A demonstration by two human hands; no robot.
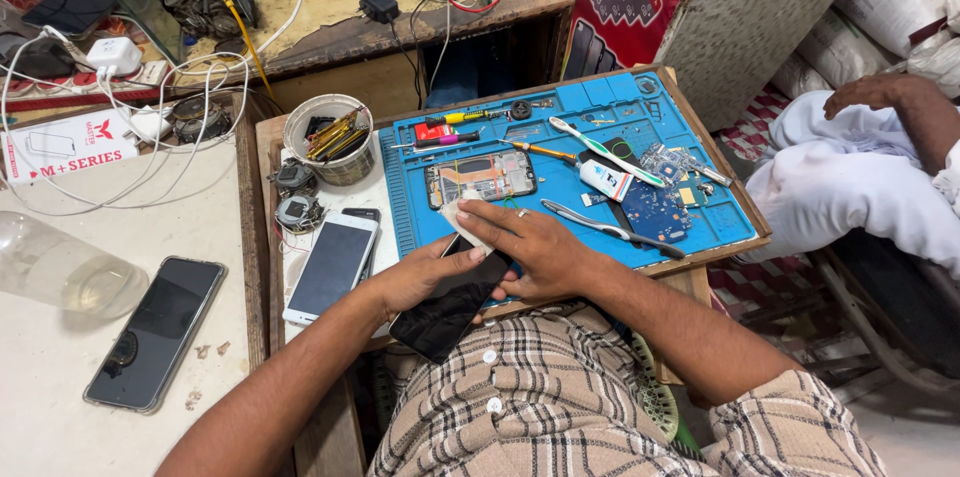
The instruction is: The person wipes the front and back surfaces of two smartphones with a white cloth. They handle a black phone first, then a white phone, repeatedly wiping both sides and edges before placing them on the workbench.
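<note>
My left hand (418, 275) grips a black phone screen panel (446, 309) from below, tilted over my lap at the desk's front edge. My right hand (532, 247) rests on its upper end, fingers pressing a small white cloth pad (462, 224) against the glass. Just beyond lies an opened phone body (481, 178) with its insides showing, on a blue work mat (640, 107).
On the mat lie tweezers (608, 228), a white-green toothbrush (600, 150), a small glue bottle (604, 180), screwdrivers (470, 117) and a circuit board (655, 210). A white phone (331, 267), a tool cup (330, 139), a dark phone (157, 331) and a plastic bottle (62, 273) are left. Another person's arm (905, 107) is at right.
</note>
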